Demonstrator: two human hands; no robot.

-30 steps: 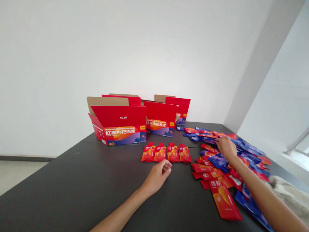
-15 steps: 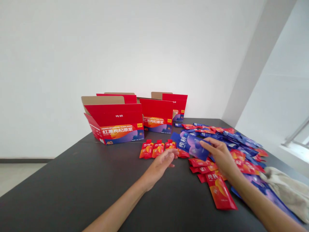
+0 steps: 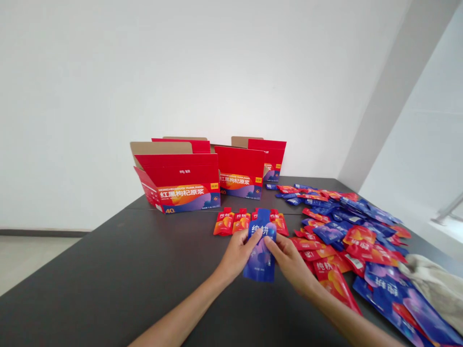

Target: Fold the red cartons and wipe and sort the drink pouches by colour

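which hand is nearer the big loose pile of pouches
Right. The right hand sits beside the pile of pouches, gripping the blue pouch; the left hand is on the pouch's far side.

Both forearms are bare (no sleeves, rings or watch visible), as are the hands (image 3: pixel 265 255).

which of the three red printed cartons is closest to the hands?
The front-left red printed cardboard carton, flaps open and nearest the camera. The other two cartons stand farther back and right. Both hands hold a blue foil pouch.
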